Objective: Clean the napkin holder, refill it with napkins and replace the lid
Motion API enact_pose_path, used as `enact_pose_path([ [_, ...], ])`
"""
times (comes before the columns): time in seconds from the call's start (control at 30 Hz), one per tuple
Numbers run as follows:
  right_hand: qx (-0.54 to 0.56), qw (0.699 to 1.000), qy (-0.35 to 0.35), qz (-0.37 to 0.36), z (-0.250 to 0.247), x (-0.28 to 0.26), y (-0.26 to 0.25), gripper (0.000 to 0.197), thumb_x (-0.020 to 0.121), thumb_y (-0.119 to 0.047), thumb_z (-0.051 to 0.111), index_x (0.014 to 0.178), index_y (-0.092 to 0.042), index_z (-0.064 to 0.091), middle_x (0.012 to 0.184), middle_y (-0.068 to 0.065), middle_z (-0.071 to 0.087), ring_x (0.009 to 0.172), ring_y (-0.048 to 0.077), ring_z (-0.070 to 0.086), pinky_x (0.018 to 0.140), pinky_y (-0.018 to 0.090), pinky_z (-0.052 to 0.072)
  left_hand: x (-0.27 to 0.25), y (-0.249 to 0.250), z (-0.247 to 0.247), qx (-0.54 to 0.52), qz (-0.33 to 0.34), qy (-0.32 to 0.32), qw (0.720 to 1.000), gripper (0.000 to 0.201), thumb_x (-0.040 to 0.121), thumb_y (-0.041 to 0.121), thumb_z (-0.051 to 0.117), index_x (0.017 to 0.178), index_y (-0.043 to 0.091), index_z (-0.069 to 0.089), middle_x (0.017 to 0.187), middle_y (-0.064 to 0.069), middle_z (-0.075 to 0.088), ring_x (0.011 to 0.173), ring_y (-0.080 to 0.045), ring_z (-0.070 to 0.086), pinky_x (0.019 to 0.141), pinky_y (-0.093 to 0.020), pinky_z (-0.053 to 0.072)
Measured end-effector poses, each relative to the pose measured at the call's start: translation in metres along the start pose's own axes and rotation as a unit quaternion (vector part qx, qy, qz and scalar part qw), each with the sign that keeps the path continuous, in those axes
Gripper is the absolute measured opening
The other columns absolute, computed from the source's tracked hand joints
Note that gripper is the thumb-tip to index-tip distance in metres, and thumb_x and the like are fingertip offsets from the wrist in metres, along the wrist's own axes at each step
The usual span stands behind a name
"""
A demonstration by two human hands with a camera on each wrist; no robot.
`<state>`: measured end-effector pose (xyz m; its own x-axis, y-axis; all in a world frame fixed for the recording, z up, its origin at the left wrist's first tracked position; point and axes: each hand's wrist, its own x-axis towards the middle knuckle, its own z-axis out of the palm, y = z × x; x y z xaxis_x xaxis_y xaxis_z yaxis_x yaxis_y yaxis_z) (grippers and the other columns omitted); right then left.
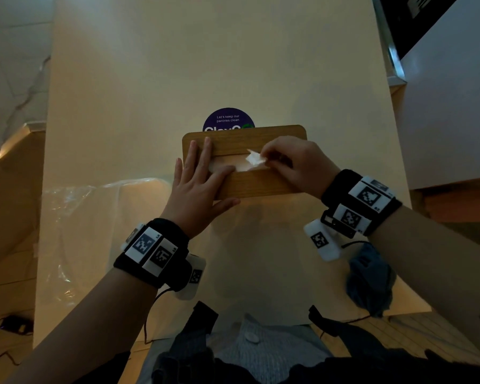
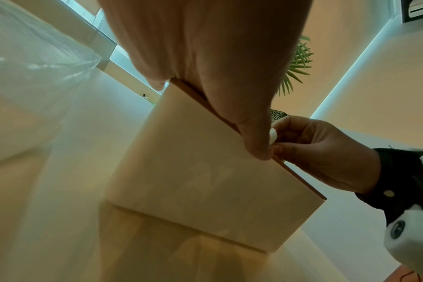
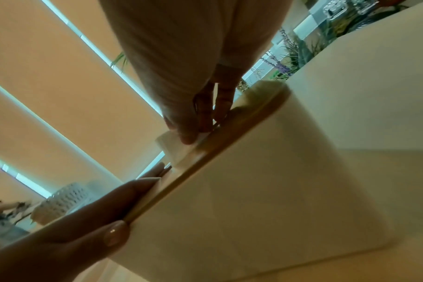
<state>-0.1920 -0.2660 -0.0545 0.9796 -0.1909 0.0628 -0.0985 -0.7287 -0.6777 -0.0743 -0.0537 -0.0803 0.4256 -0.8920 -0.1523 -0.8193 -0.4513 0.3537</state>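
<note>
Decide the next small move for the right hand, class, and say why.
Probably draw the napkin a little further up through the slot. The wooden lid already sits on the holder, the left hand lies flat on the lid, steadying it, and the right hand pinches a crumpled corner that only just clears the opening.

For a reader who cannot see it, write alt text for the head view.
The right hand pinches a white napkin at the slot of a wooden lid, while the left hand lies flat on the lid's left end.
</note>
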Motion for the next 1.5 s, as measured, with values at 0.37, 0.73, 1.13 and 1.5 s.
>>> enact_pose_path([
  [0.37,0.127,0.982,0.136,0.013,0.007,-0.001,-0.021,0.014,0.083,-0.002,0.065,0.098,-0.002,0.066,0.094,0.002,0.065,0.086,0.008,0.062,0.082,0.016,0.051,0.000,0.003,-0.003,-0.022,-0.004,-0.019,1.000,0.077,0.077,0.071,0.029,0.143,0.031,0.031,0.160,-0.009,-0.010,0.144,-0.030,-0.019,0.112,-0.050,-0.006],
  [0.73,0.158,0.913,0.177,0.332,0.006,-0.052,0.019,0.039,0.090,-0.023,0.060,0.127,-0.014,0.052,0.110,0.003,0.058,0.097,0.016,0.057,0.076,0.016,0.047,-0.004,-0.018,-0.019,-0.370,-0.279,0.142,0.875,0.041,0.093,0.019,0.054,0.133,0.012,0.051,0.123,-0.009,0.059,0.102,-0.022,0.059,0.088,-0.038,0.052],
  [1.13,0.187,0.901,0.190,0.343,0.001,-0.045,0.012,0.031,0.091,-0.020,0.059,0.121,-0.011,0.059,0.104,0.001,0.060,0.092,0.018,0.059,0.081,0.031,0.052,0.010,-0.014,-0.028,-0.478,-0.287,0.147,0.817,0.035,0.090,0.005,0.057,0.124,0.012,0.058,0.100,-0.003,0.065,0.081,-0.011,0.062,0.061,-0.016,0.055],
  [1.5,0.196,0.896,0.190,0.350,0.001,-0.043,0.013,0.035,0.091,-0.021,0.060,0.124,-0.011,0.057,0.106,0.002,0.061,0.094,0.020,0.060,0.083,0.034,0.054,0.011,-0.018,-0.030,-0.466,-0.286,0.121,0.829,0.037,0.090,0.008,0.059,0.127,0.006,0.058,0.105,-0.009,0.066,0.081,-0.012,0.063,0.072,-0.030,0.057],
])
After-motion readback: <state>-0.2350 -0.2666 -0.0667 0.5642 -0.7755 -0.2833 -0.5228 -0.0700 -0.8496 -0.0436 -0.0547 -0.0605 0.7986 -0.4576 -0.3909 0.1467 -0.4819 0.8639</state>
